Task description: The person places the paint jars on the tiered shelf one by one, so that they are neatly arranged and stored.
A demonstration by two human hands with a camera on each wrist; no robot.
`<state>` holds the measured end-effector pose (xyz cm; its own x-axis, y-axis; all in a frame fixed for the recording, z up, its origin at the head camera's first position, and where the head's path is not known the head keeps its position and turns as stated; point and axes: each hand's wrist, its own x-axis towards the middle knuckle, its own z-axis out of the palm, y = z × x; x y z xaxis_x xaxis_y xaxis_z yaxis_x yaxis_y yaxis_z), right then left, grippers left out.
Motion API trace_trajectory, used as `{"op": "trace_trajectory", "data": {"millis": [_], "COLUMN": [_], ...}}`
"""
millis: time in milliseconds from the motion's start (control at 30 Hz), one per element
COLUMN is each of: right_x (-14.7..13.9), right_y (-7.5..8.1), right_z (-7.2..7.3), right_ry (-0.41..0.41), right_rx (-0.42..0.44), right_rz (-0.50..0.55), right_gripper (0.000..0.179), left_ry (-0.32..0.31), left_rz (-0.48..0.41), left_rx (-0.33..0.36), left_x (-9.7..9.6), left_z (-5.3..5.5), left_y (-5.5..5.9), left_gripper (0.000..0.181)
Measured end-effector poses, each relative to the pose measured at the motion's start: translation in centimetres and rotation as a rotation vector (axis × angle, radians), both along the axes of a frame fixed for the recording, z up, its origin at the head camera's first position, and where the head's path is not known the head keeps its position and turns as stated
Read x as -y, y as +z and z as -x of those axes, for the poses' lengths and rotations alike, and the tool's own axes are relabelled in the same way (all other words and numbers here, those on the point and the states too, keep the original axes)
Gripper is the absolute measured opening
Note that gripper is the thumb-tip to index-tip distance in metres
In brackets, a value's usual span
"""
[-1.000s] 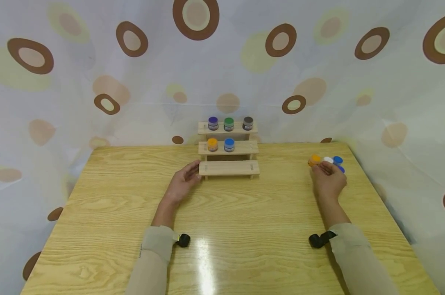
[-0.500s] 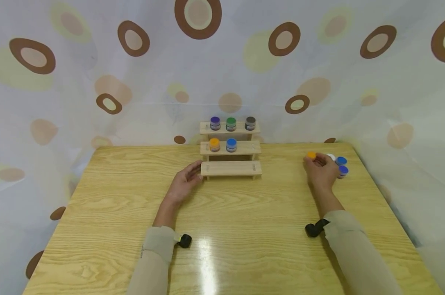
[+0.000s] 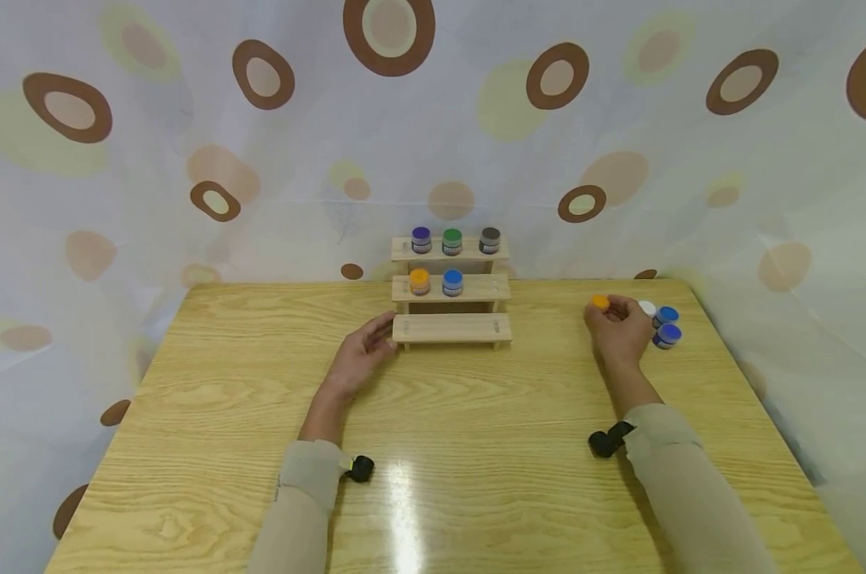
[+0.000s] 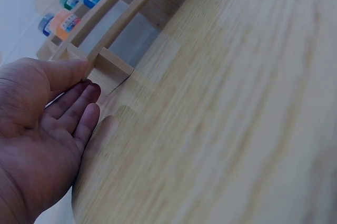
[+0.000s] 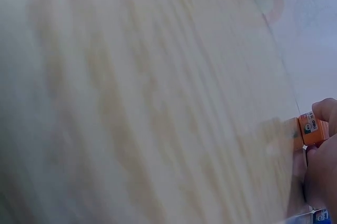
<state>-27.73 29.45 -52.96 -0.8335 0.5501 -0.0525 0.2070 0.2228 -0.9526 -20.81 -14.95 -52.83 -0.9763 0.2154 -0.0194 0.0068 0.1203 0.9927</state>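
A three-tier wooden rack (image 3: pixel 450 327) stands against the back cloth. At its left end, my left hand (image 3: pixel 357 360) holds the lowest shelf, thumb at the board's edge and fingers below it in the left wrist view. Purple (image 3: pixel 421 239), green (image 3: pixel 451 241) and dark grey (image 3: pixel 490 240) paint jars stand on the top tier. An orange-lidded jar (image 3: pixel 419 281) and a blue-lidded jar (image 3: pixel 452 282) sit on the middle tier. Far right, my right hand (image 3: pixel 621 335) pinches another orange paint jar (image 5: pixel 311 129), its lower part hidden in the head view.
Right of my right hand stand a white-lidded jar (image 3: pixel 647 308), partly hidden, a blue one (image 3: pixel 666 316) and a purple one (image 3: pixel 667 336). The wood-grain table (image 3: pixel 476 446) ends at a patterned cloth (image 3: pixel 297 159) at the back and sides.
My right hand has taken hold of the orange jar and moved it slightly left, away from the group, uncovering the purple jar. My left hand stays at the rack.
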Motion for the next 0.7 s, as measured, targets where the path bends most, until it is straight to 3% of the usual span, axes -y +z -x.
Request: {"op": "trace_trajectory", "data": {"millis": [233, 700], "right_x": [0.5, 1.8], "right_y": [0.3, 1.1], "right_z": [-0.5, -1.2], "right_ry": [0.053, 0.189], "right_rx": [0.001, -0.039], "right_rz": [-0.058, -0.008], "right_gripper": [0.053, 0.053], "left_ry": [0.002, 0.009], "left_rz": [-0.002, -0.005], "left_rx": [0.009, 0.019], "left_x": [0.0, -0.1], "left_z": [-0.1, 0.2], "left_y": [0.1, -0.1], "left_gripper": [0.058, 0.058]}}
